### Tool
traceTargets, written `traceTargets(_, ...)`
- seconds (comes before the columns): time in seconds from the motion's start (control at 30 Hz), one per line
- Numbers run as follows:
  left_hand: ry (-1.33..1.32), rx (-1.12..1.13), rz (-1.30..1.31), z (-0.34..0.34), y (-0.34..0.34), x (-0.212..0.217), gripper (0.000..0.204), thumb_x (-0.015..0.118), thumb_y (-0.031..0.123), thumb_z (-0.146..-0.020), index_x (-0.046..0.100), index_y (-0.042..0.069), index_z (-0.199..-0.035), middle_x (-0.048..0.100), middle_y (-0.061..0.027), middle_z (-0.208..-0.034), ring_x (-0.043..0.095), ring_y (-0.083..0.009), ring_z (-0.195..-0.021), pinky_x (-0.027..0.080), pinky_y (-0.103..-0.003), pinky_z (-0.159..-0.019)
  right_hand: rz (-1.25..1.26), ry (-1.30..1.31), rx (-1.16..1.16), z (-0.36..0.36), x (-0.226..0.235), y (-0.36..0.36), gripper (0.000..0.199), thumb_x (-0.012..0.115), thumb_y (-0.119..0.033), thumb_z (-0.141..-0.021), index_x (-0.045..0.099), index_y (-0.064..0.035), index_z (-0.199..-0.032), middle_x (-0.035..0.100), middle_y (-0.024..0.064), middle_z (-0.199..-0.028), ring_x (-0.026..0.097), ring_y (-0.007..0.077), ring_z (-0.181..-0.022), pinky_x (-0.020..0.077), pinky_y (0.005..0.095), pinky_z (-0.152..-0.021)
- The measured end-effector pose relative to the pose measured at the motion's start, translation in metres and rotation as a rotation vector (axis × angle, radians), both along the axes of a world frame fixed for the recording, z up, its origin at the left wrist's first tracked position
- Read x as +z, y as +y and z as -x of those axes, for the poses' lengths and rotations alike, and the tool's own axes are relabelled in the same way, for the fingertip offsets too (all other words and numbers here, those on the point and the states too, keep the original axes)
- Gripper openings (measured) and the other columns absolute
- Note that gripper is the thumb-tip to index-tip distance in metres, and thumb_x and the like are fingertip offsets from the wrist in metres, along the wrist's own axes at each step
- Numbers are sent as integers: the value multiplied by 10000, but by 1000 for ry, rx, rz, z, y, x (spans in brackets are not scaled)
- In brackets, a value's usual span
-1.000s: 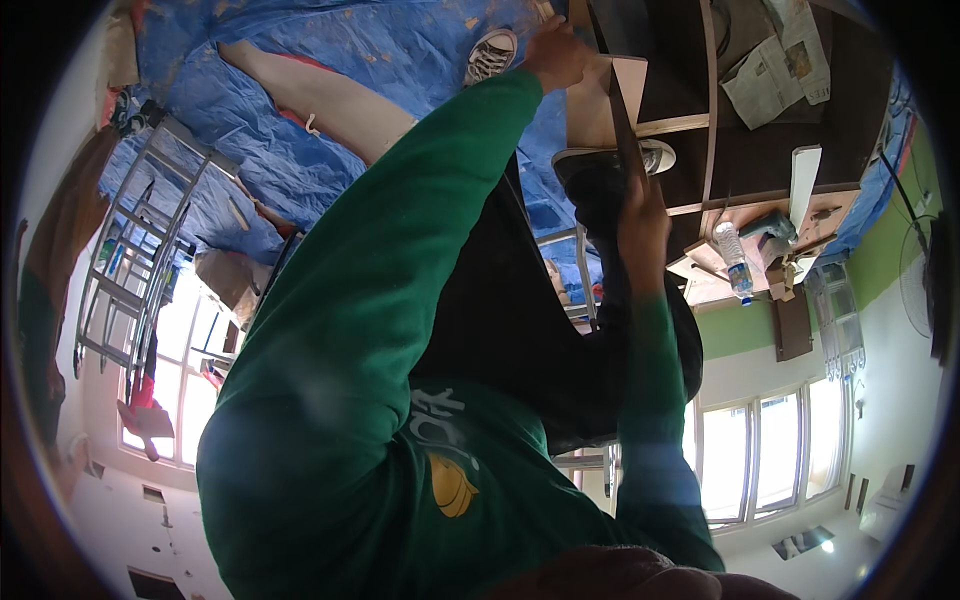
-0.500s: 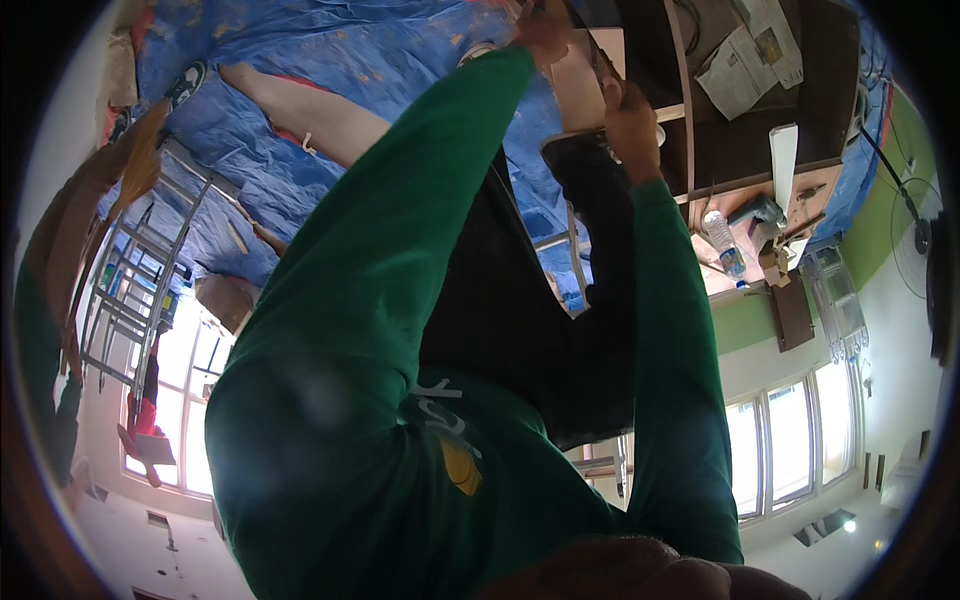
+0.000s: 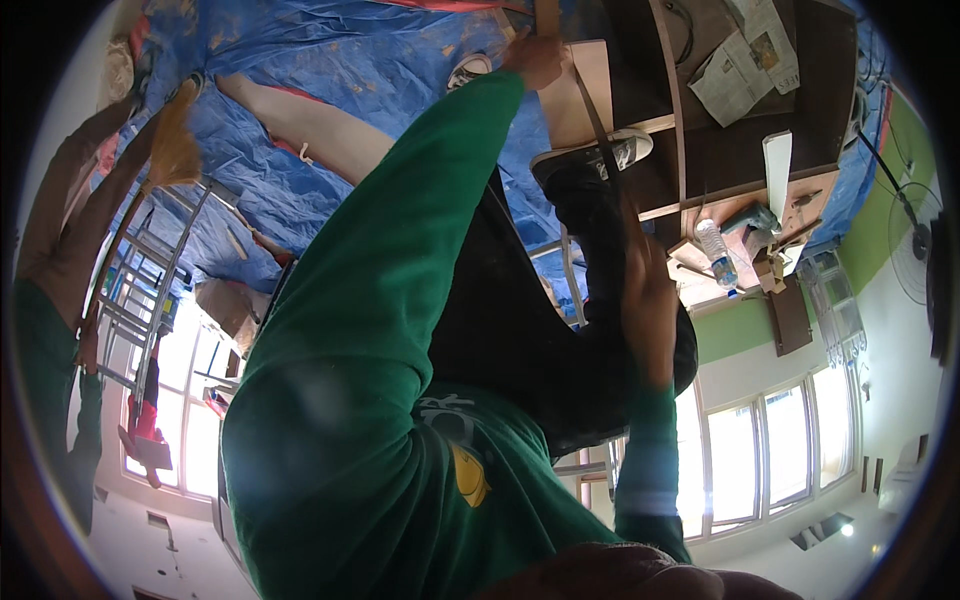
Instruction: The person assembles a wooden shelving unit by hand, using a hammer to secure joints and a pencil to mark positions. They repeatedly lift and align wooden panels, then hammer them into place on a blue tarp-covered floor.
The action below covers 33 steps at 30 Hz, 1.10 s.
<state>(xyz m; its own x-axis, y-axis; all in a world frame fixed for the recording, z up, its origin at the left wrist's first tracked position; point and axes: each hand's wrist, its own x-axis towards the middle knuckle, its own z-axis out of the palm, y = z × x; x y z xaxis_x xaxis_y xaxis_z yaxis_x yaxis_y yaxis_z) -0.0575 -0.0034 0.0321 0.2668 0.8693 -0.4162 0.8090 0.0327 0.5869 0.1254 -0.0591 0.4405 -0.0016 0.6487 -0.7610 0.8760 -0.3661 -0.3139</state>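
Note:
My left hand (image 3: pixel 535 58) reaches far out at the top of the view and grips the edge of a pale wooden board (image 3: pixel 592 105). From beside that hand a thin dark strip (image 3: pixel 598 135) runs along the board to my right hand (image 3: pixel 648 300), which is blurred and closed around the strip's near end. My grey shoe (image 3: pixel 600 155) stands on the board. Both arms are in green sleeves, and my green shirt and dark trousers fill the middle of the view.
A blue tarp (image 3: pixel 330 80) covers the floor. Dark wooden panels (image 3: pixel 730 140) carry a newspaper (image 3: pixel 750 60), a water bottle (image 3: pixel 715 250) and a power drill (image 3: pixel 755 215). A broom (image 3: pixel 175 140) and a metal ladder (image 3: pixel 130 290) are at the left, windows (image 3: pixel 780 440) at the right.
My right hand has slid back along the dark strip from near the board toward my body. My left hand stayed at the board's edge. The view has shifted slightly.

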Motion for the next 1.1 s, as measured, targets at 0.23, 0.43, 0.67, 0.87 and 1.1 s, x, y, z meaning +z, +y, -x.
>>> traceTargets(0.23,-52,110,-42,7,-1,-26,264,553,248,-986,707,75,-1113,744,-197,-922,719,-377,-934,443,-531,-995,-25,65,158,-20,-66,-3,383,523,-251,-1087,558,-86,-1431,685,269,-1245,707,464,-1017,587,547,-782)
traceTargets(0.43,-63,26,-28,-7,6,-28,194,599,229,-874,753,113,-898,729,-150,-906,691,-359,-941,431,-576,-1012,-135,46,96,5,-180,29,389,522,-364,-1083,606,-55,-1304,703,322,-1006,664,533,-977,546,588,-741)
traceTargets(0.67,59,-45,47,-8,-3,-24,274,548,258,-1005,732,102,-1135,759,-156,-961,724,-330,-952,445,-503,-955,110,-156,40,-28,47,-9,357,475,-296,-1105,579,-93,-1381,696,276,-1158,688,506,-1008,560,555,-834)
traceTargets(0.87,8,-83,-67,-12,13,-20,182,591,197,-870,732,83,-883,714,-178,-882,697,-377,-865,487,-563,-860,-69,17,248,-34,-179,6,336,507,-298,-1089,609,-37,-1276,703,319,-986,677,516,-970,561,575,-739)
traceTargets(1.1,29,30,1,0,9,-9,330,494,274,-1043,713,42,-1127,747,-201,-971,713,-345,-994,397,-507,-1040,128,-1,25,1,-76,15,462,444,-366,-1116,580,5,-1354,665,342,-1183,637,527,-1133,537,535,-861)
